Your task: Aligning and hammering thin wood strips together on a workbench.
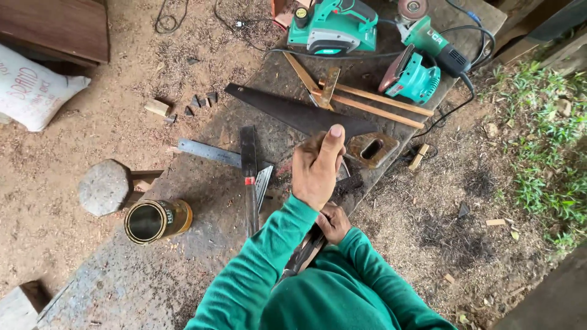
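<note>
My left hand [315, 171] is raised over a worn wooden board [202, 201], fingers curled and thumb pointing up, closed on the upper part of a long dark metal tool [302, 253]. My right hand [334, 222] grips the same tool lower down, close to my chest. The tool's far end [350, 183] shows just past my left hand; what kind of tool it is stays unclear. Both sleeves are green. Just beyond my left hand lies a handsaw [293, 113] with a wooden handle [371, 148].
On the board lie a dark file with a red band [249, 177], a steel square [211, 153], wooden sticks [373, 101], a green planer [333, 24], a sander [411, 76] and an angle grinder [431, 36]. A tin can [156, 220], stone [104, 186] and sack [33, 88] are at the left.
</note>
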